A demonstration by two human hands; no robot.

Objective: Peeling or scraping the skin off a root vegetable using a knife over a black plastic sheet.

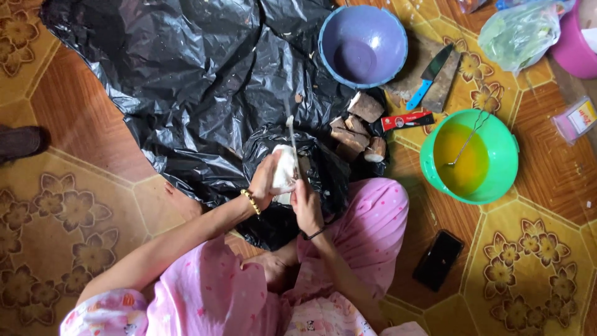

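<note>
- Head view: person sits on the floor (87, 124), looking straight down at a black plastic sheet (186, 81) spread in front of the knees.
- Left hand (266, 183) is wrapped around a white peeled root chunk (285, 168), held right over the sheet, just past the lap.
- Right hand (306, 202) is closed on a knife (291, 140), touching the chunk's right side. The blade runs away from the body toward the far side, roughly in line with the chunk's long axis, tip poking out beyond it.
- So both hands are full and meet at the chunk; the left is the one actually carrying it.
- Unpeeled brown root pieces (357, 134) lie in a pile just to the right and a bit farther out, closer to the right hand.
- Farther still there's a purple bowl (364, 43); to the right, a green bucket (469, 155) with yellowish liquid, and a phone (439, 259) on the floor nearer in.
</note>
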